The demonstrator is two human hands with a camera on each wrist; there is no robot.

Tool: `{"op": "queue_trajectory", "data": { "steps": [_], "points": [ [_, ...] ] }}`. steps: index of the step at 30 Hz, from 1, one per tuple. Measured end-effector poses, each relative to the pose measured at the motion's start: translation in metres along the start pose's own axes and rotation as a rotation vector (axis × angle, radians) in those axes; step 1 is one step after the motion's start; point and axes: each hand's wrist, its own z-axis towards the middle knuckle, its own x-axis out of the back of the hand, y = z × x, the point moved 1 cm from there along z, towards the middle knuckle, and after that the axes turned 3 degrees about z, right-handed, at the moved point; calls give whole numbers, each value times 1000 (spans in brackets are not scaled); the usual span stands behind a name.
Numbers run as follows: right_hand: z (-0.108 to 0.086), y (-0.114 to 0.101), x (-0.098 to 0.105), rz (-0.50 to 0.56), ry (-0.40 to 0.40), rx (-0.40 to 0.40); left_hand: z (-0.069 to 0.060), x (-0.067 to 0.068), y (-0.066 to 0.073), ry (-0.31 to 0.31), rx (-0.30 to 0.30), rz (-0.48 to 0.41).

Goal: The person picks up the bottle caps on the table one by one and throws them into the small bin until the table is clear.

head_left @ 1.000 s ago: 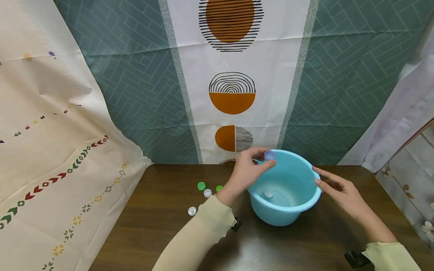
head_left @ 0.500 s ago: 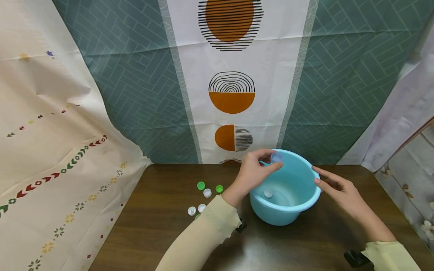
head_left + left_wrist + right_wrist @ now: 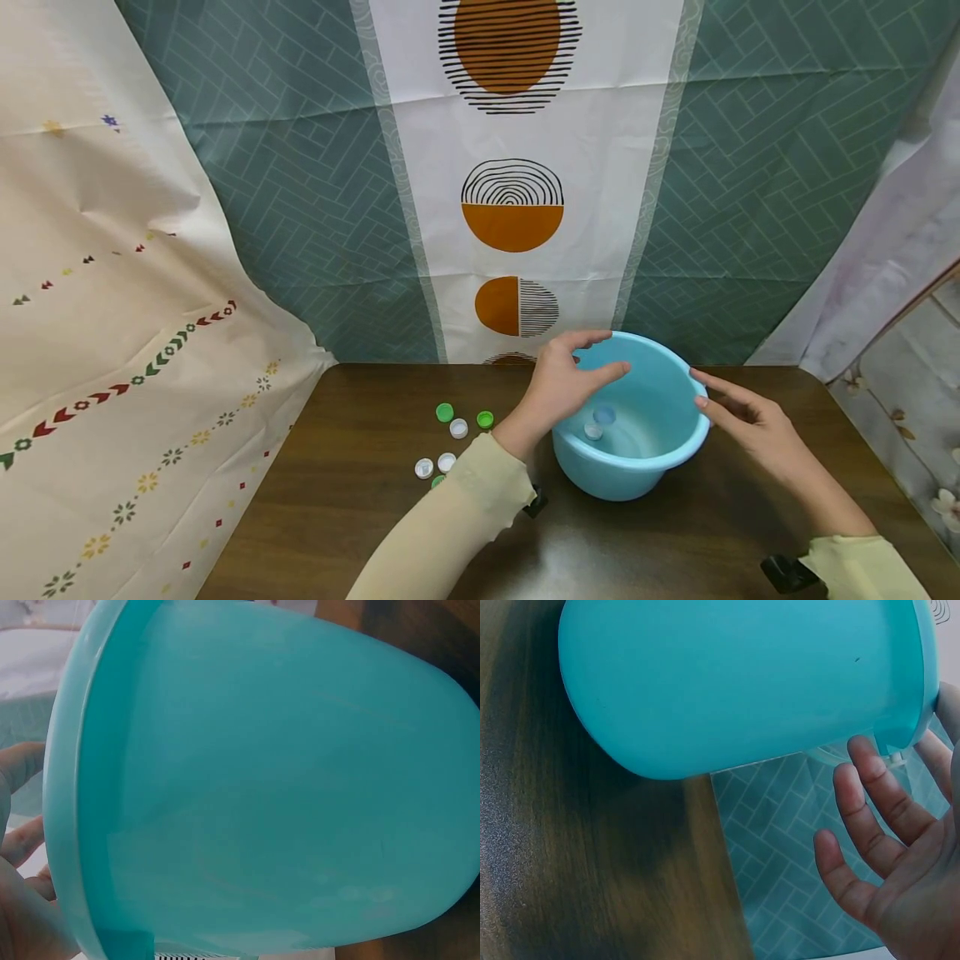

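In the head view my left hand [image 3: 564, 379] is over the left rim of a light blue plastic tub [image 3: 611, 479], its thumb and fingers spread apart with nothing between them. Inside the tub, a translucent bluish bottle cap [image 3: 604, 414] shows just behind a white bottle cap [image 3: 593, 431]. My right hand [image 3: 757, 425] touches the tub's right rim with thumb and index fingertips. Its other fingers extend loosely beside the wall in the right wrist view. The tub's outer wall [image 3: 285, 780] fills most of the left wrist view and hides part of the left hand.
Left of the tub, several caps lie on the dark wooden table [image 3: 337, 517], among them a green cap [image 3: 445, 412] and a white cap [image 3: 424, 468]. The left sleeve partly covers another green cap [image 3: 438, 481]. A patterned cloth [image 3: 510, 125] hangs behind the table.
My left hand moved slightly right over the tub, then let go of the translucent bluish cap, which is now down inside the tub. The right hand stayed at the rim.
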Motion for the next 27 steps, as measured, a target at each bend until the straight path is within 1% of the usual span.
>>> {"op": "queue_trajectory", "data": {
  "steps": [3, 10, 17, 22, 27],
  "points": [
    [0, 0, 0, 5, 1, 3, 0, 0, 0, 4, 7, 1],
    [1, 1, 1, 11, 0, 13, 1, 0, -1, 4, -19, -6],
    [-1, 0, -1, 3, -2, 7, -1, 4, 0, 6, -28, -7],
    [-2, 0, -1, 1, 0, 8, -3, 12, 1, 35, -54, -17],
    [-2, 0, -1, -6, 4, 10, -7, 27, -3, 71, -67, -34]
  ]
}}
